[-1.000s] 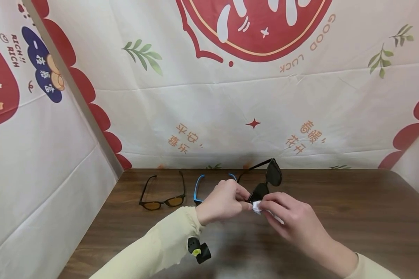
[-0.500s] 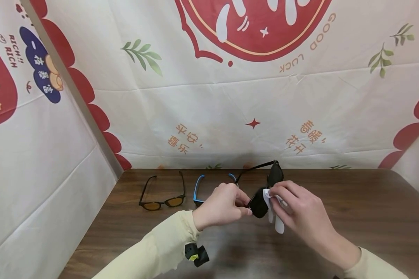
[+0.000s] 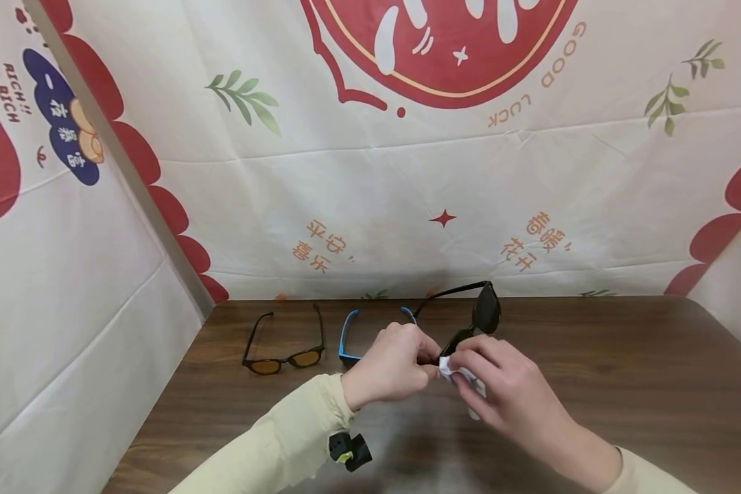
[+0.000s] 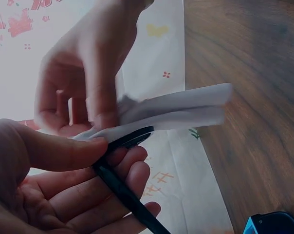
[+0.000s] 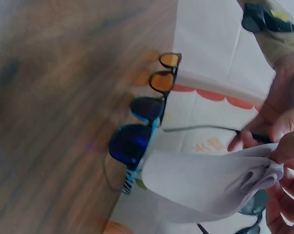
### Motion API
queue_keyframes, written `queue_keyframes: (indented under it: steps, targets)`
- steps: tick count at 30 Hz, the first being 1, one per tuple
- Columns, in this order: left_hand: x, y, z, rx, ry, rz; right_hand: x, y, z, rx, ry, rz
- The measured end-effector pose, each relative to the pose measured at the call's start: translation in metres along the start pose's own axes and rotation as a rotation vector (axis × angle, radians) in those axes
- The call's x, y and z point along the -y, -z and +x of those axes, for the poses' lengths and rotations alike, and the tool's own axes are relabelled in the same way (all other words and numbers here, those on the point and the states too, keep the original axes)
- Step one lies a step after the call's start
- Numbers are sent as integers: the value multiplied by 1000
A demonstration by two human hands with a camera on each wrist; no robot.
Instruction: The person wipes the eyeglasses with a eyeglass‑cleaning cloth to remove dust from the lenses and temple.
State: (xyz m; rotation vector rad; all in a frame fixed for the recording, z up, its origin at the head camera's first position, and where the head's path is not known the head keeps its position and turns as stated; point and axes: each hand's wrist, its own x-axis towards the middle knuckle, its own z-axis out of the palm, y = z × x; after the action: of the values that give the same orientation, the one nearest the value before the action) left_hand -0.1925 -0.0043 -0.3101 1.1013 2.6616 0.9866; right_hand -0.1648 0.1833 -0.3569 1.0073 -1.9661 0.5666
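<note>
Head view | left hand [image 3: 387,365]: thumb and fingers gripping glossy black, dark-lensed sunglasses [image 3: 486,310], raised above brown wood-grain table [image 3: 605,370] | right hand [image 3: 511,385]: pinching folded, smooth white cloth [image 5: 195,184] against them | blue-framed sunglasses [image 5: 131,145]: toward far edge

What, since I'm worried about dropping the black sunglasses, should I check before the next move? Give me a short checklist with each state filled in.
1. Left hand grips the black sunglasses: ok, at one side of the frame.
2. Right hand holds the white cloth: ok.
3. Near lens fully in sight: not ok, partly covered in the head view.
4. Near lens free of smudges: cannot tell.
5. Blue-framed glasses resting on the table: ok.
6. Brown-lensed glasses apart from the hands: ok.
</note>
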Motion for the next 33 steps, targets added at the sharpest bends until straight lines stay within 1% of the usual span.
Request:
queue_keyframes:
  steps: [2,5,11,14,17,22,26,30,33]
  targets:
    - [0,1,0,-5,-4,3,2,-1,-4,31,-20,5]
    - [0,2,-1,-9,-6,-7,2,0,-9,59,-60,-16]
    - [0,1,-3,-4,15,5,-7,3,-16,24,-119,-102]
    - [1,-2,-4,3,3,34,-13,6,-17,21,-167,-116]
    - [1,-5,-4,10,-19,70,-15,7,-15,20,-195,-100]
    - [-1,-9,-2,22,-27,103,-11,5,-11,16,-194,-11]
    - [-1,-10,0,7,-46,110,-4,2,-10,34,-182,68]
    - [1,-10,1,-36,-64,110,3,-3,-9,36,-138,84]
    - [2,-8,1,-59,-51,96,5,-6,-10,20,-108,57]
